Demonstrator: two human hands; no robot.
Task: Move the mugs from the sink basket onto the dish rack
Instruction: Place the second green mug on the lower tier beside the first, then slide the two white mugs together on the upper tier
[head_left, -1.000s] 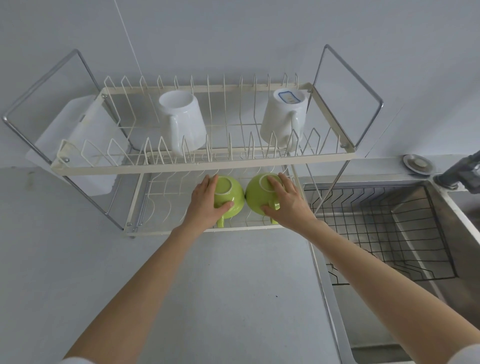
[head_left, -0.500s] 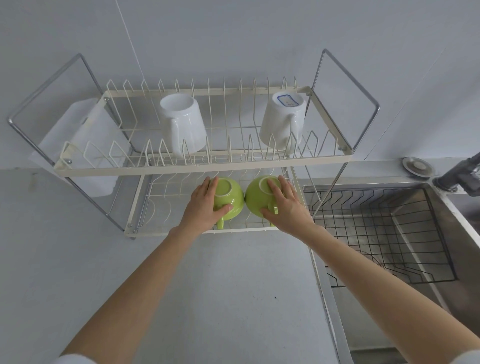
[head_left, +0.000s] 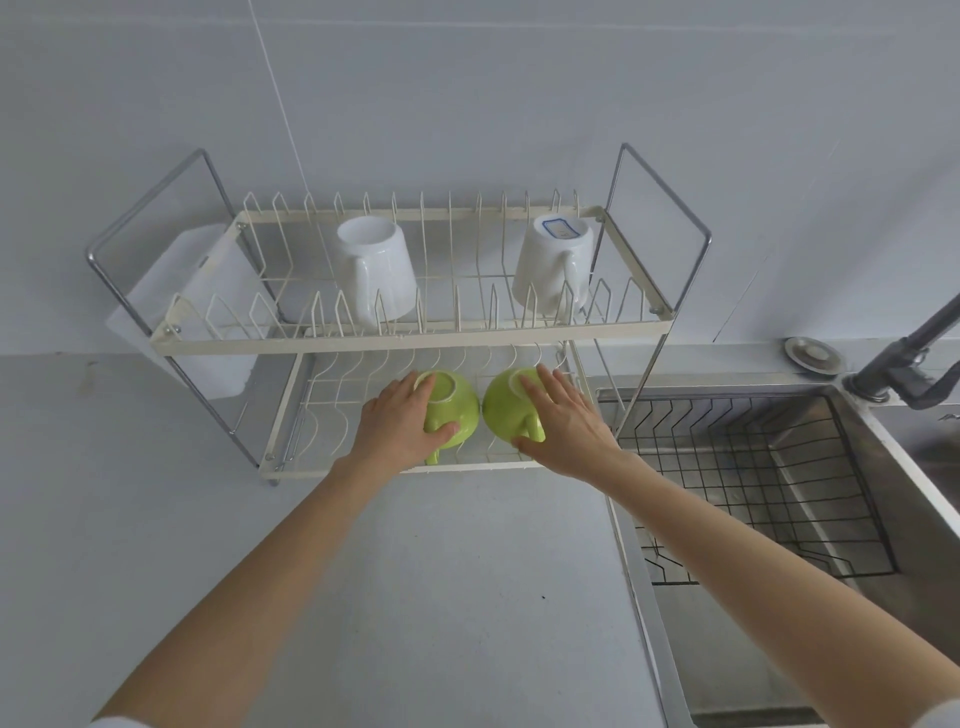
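Two green mugs stand upside down, side by side, on the lower tier of the cream wire dish rack (head_left: 405, 338). My left hand (head_left: 397, 421) wraps the left green mug (head_left: 460, 402), thumb near its handle. On the right green mug (head_left: 501, 410) lies my right hand (head_left: 563, 421), fingers across its base and thumb at the handle. Two white mugs, one (head_left: 376, 265) on the left and one (head_left: 553, 260) on the right, sit upside down on the upper tier. The black wire sink basket (head_left: 753, 467) at the right holds no mugs.
A white plastic tray (head_left: 171, 291) hangs at the rack's left end. The steel sink's faucet (head_left: 904, 358) and a round drain plug (head_left: 813, 356) are at the far right. Grey counter (head_left: 441, 571) lies in front of the rack.
Both hands stay on the green mugs in the same spot on the lower tier. Only the view has tilted slightly.
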